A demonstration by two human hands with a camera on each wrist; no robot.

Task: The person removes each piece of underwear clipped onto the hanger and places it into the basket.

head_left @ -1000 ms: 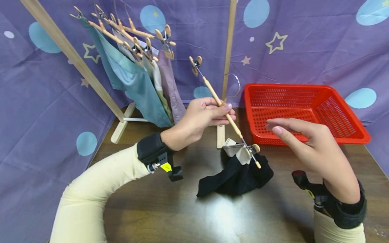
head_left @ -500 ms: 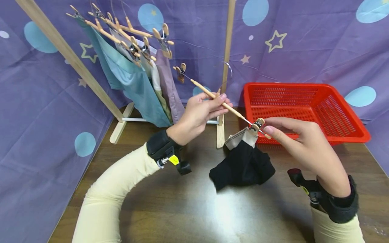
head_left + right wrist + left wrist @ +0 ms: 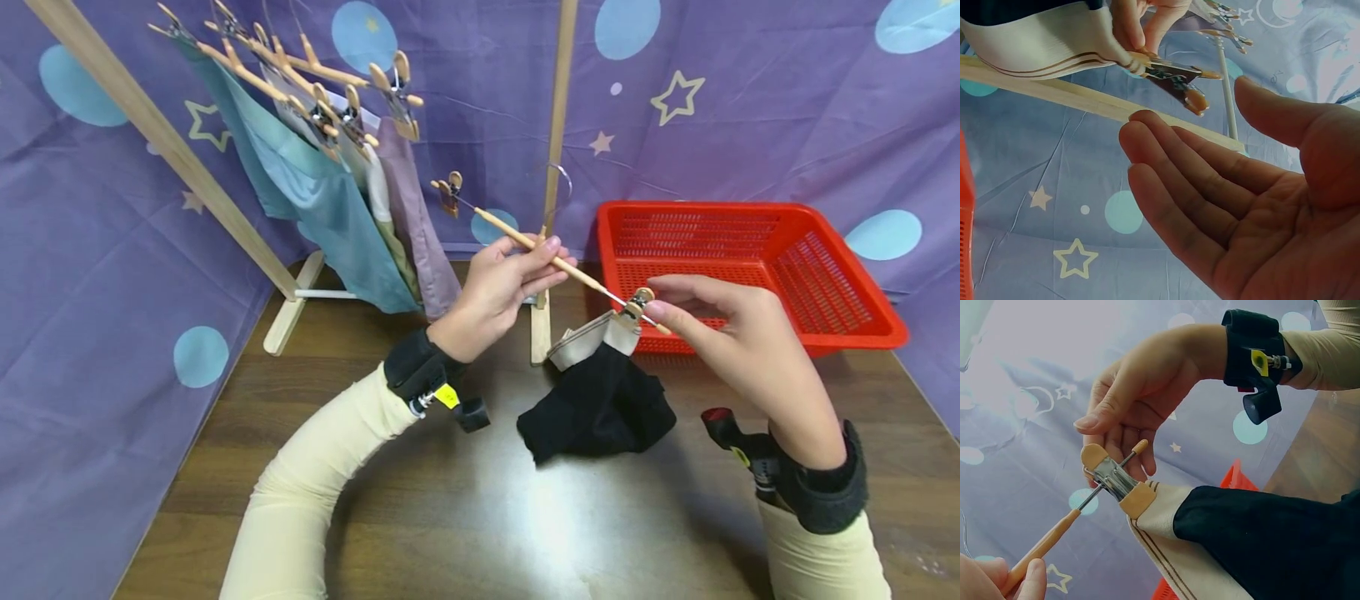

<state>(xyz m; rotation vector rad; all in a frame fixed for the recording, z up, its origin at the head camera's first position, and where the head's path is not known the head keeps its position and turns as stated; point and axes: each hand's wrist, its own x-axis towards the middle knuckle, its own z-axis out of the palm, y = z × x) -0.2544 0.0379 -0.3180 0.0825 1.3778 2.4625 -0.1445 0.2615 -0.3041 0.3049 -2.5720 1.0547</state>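
My left hand (image 3: 491,292) pinches the wooden bar of a clip hanger (image 3: 504,227) between thumb and fingers, holding it at a slant. From its right clip (image 3: 637,305) hangs black trousers (image 3: 600,408) with a cream waistband (image 3: 621,336), caught at one end; the cloth reaches down over the table. The left clip (image 3: 450,193) carries nothing. Right beside the loaded clip is my right hand (image 3: 738,342), thumb and fingers spread around its handles. In the right wrist view that palm (image 3: 1272,231) faces up, fingers apart from the clip.
A red plastic basket (image 3: 750,208) stands at the back right. On a wooden rack (image 3: 558,125) at the left hang several clip hangers with garments, including blue-green trousers (image 3: 330,200) and a mauve pair (image 3: 420,225). A patterned purple cloth (image 3: 487,67) closes off the back.
The hanger has tilted flatter, its right end rising and lifting the trousers' waistband. My right hand has come left a little, to the clip it earlier stood away from.
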